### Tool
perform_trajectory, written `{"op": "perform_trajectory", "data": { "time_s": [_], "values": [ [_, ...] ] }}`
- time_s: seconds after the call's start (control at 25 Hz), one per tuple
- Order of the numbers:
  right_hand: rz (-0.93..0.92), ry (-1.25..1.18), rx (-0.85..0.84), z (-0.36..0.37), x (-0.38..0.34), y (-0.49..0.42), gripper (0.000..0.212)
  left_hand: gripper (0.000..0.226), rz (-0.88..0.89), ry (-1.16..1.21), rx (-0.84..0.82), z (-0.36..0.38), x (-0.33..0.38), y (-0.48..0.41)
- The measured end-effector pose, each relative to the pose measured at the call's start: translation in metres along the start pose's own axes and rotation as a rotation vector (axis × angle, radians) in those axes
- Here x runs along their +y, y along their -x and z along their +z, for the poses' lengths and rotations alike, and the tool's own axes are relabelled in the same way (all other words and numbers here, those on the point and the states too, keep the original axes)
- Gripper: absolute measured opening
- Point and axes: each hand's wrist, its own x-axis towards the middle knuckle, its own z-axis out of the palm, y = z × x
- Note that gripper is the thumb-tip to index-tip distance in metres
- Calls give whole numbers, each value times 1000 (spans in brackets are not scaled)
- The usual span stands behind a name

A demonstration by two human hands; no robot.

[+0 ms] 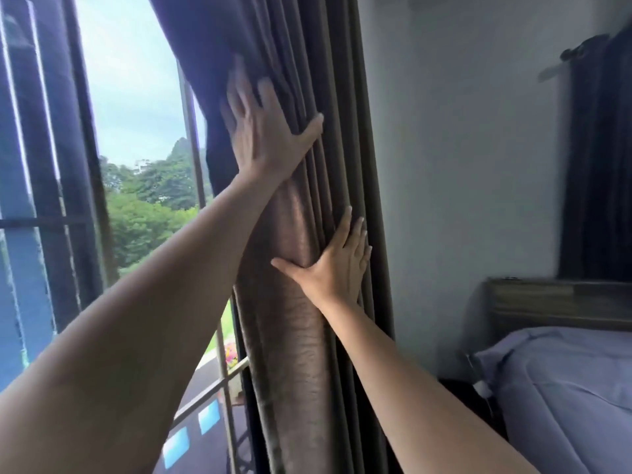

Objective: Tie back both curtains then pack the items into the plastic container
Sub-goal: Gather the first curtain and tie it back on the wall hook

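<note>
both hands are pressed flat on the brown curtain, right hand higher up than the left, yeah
Not quite. In the head view the left hand is the higher one on the brown curtain; the right hand is lower. Both are pressed flat on it, as you say.

Bed [564, 388], window bars [192, 131], trees [154, 206]

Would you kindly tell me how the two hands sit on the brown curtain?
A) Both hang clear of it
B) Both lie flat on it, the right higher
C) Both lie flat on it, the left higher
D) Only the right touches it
C: the left hand presses flat on the curtain above the right hand, whose straight fingers also lie on the folds.
</note>
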Motion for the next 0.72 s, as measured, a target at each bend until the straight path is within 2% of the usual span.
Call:
{"op": "perform_trajectory", "data": {
  "time_s": [0.12, 0.2, 0.4, 0.52, 0.6, 0.72],
  "values": [
    [-1, -21, 20, 10, 15, -17, 141, 90, -22, 301, -21, 30, 1, -15],
    [21, -32, 37, 17, 32, -36, 143, 81, 16, 385, -55, 54, 4, -22],
    [132, -70, 52, 34, 90, -97, 147, 67, -10, 366, -241, 120, 18, -40],
    [135, -126, -25, 49, 131, -136, 145, 62, -26, 320, -282, 167, 28, -43],
    [97, -168, -79, 60, 158, -158, 142, 59, -98, 308, -321, 198, 35, -48],
    [120, -325, -202, 64, 185, -181, 131, 56, -114, 298, -340, 236, 48, -50]
  ]
}}
